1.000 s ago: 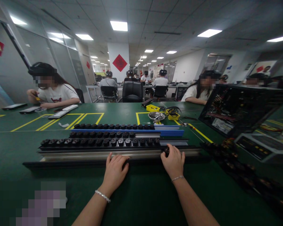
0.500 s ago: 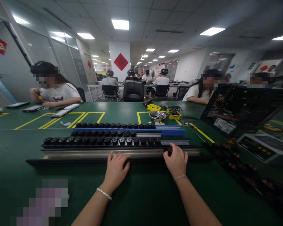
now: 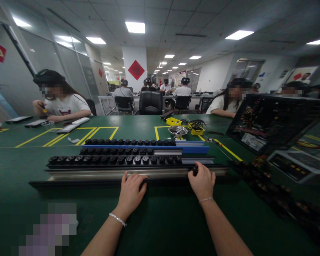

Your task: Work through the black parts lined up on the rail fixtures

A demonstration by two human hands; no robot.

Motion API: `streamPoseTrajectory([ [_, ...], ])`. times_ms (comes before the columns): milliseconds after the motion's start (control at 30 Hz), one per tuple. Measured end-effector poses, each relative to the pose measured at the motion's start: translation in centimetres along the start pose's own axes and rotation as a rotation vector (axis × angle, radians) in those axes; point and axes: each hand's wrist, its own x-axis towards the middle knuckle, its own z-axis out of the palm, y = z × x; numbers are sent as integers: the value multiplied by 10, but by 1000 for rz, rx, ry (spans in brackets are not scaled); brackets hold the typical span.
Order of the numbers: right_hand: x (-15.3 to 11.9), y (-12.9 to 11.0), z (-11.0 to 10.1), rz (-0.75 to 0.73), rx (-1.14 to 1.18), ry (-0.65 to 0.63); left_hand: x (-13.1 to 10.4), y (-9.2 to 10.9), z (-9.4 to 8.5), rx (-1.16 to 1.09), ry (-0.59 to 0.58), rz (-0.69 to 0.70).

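Closest to me lies a long black channel rail (image 3: 82, 175) with a bare metallic inner strip. Over its near wall curl the fingers of my left hand (image 3: 131, 188), gripping the rail near its middle. My right hand (image 3: 202, 180) is closed around a small round black socket module (image 3: 195, 169) at the right part of this rail; most of the module is hidden by the fingers. Just behind stands a row of similar black socket modules (image 3: 121, 160) in another rail. Farther back, a blue rail (image 3: 194, 149) and a shorter rail (image 3: 168, 152) also carry modules.
At right stand an open computer case (image 3: 252, 124) and a grey box (image 3: 296, 167), with dark modules (image 3: 282, 202) lying in front. A metal bowl (image 3: 178, 131) and yellow trays (image 3: 174, 122) sit behind the rails. Co-workers (image 3: 62, 101) sit across the green table.
My right hand has shifted slightly to the right along the front rail, with the black socket module still in its fingers. The left hand stays in place.
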Motion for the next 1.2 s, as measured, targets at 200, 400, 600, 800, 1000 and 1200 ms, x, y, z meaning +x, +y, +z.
streamPoseTrajectory([
  [200,5,7,-2,-4,-30,-1,1,1,-1,4,-3,-2],
  [400,10,20,-5,-21,-98,11,1,1,-2,-2,-20,-18],
  [600,11,26,-5,-72,-116,6,0,2,-2,0,-13,-20],
  [800,12,26,-7,-57,-101,-3,1,2,-1,8,-4,-25],
  [1000,13,28,-9,-56,-100,12,0,0,0,14,-6,-18],
  [1200,13,26,-13,-50,-90,-6,1,1,-1,18,-7,-14],
])
